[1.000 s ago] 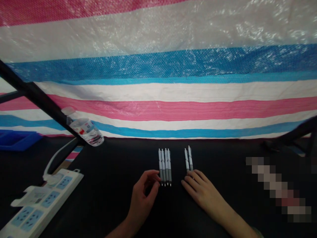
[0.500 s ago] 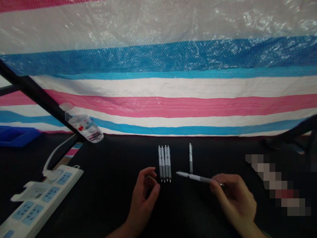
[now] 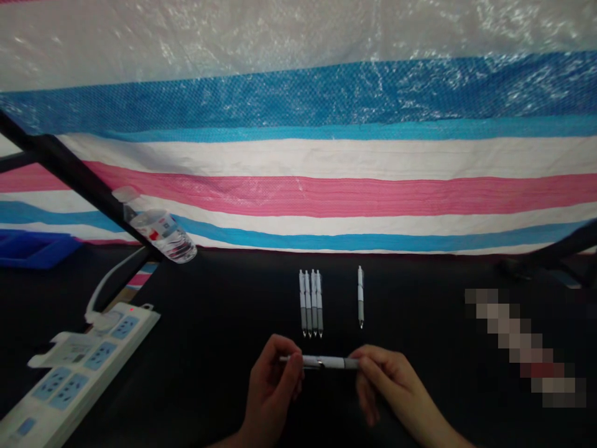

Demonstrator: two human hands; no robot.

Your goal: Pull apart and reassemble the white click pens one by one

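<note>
Between my two hands a white and grey pen lies level above the black table. My left hand pinches its clicker end with thumb and forefinger. At the grey grip end, my right hand is closed on the pen and hides its tip. Beyond my hands stands a tight row of several matching pens, side by side with tips toward me. One more pen lies alone to the right of that row, pointing the same way.
A white power strip with a plugged-in cable sits at the left. Behind it a water bottle leans by a black frame bar. A blue tray is far left; a pixelated patch covers something at right. Striped sheeting hangs behind.
My right hand has moved left with the pen, which has turned level. My left hand has closed on the pen's clicker end. The pens on the table lie as before.
</note>
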